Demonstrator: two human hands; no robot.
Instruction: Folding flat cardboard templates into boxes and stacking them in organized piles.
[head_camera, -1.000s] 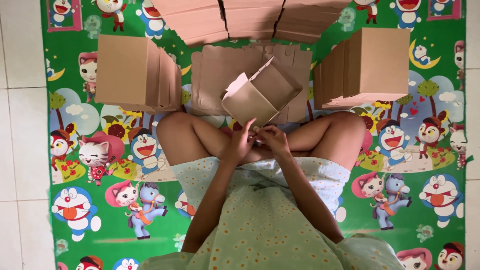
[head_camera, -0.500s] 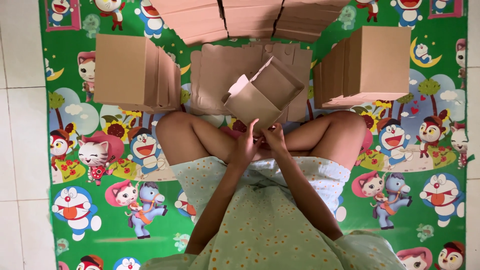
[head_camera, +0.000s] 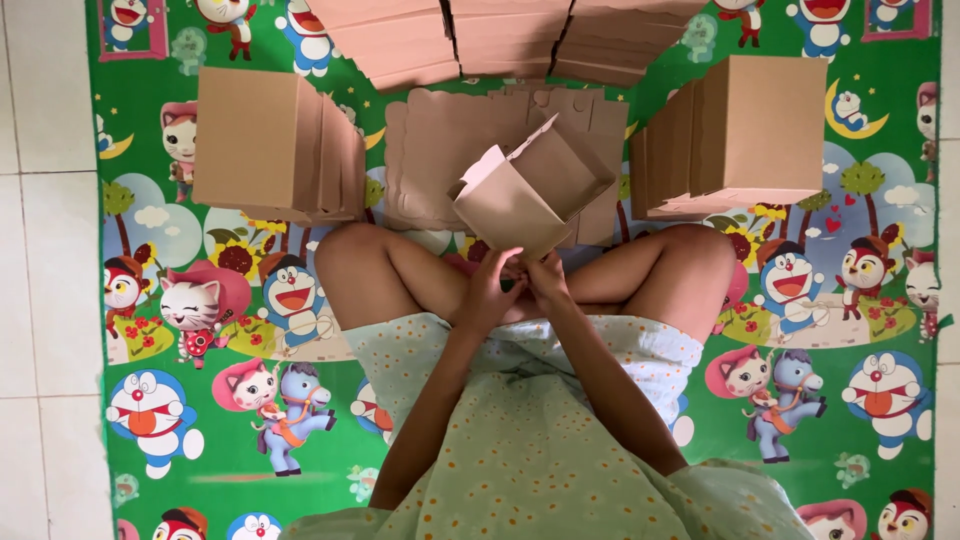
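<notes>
Cardboard box (head_camera: 530, 195), brown, half-folded, held up over crossed legs near mat centre, tilted, open end facing up and toward far edge, flaps loose at top
Left hand (head_camera: 490, 295) gripping lower corner of box from below, fingers curled closed around cardboard edge
Right hand (head_camera: 548, 278) just beside left, touching same lower corner, fingers pinched narrow on the fold; fingertips partly hidden by box
Both hands touching each other under the box

Surroundings on green cartoon-print mat (head_camera: 200, 330):
- stack of upright folded boxes (head_camera: 270, 145) toward left edge, near left knee
- second stack of upright boxes (head_camera: 745, 135) toward right edge, near right knee
- pile of flat unfolded blanks (head_camera: 440, 150) lying behind held box, centre of mat, partly covered by it
- three more stacks of flat cardboard (head_camera: 510, 35) along far edge, cut off by frame top
Mat lying on white tiled floor (head_camera: 45, 300), visible along left and right sides
Light green floral dress (head_camera: 530, 440) covering lap at near edge
</notes>
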